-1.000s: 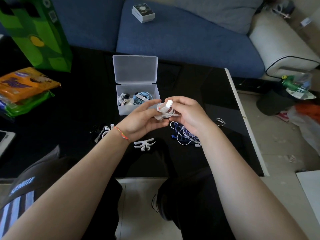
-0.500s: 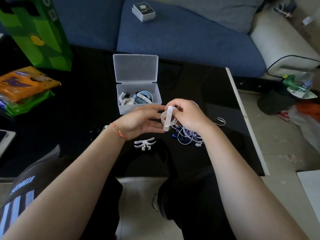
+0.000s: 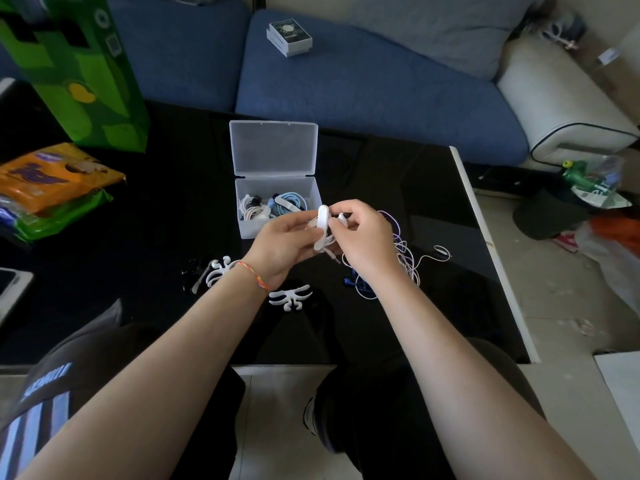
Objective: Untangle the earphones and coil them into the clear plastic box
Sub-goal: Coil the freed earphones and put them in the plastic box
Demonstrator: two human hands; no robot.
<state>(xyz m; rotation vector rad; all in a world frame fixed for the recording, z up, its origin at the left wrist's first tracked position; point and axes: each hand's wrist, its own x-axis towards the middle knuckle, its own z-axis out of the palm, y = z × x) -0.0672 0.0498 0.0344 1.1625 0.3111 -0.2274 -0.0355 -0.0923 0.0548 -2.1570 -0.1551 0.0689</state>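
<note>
Both hands meet just in front of the clear box (image 3: 277, 227) on the black desk (image 3: 156, 220). Left hand (image 3: 284, 244) grips a coiled white earphone bundle (image 3: 323, 233) w/ a white clip across it; right hand (image 3: 363, 240) pinches the same bundle, fingers curled. Box lid open, upright at back; white & blue coils (image 3: 273, 207) already inside. Tangled wires (image 3: 403, 258) lie on desk beside right hand. White winders (image 3: 290, 296) near left wrist.
</note>
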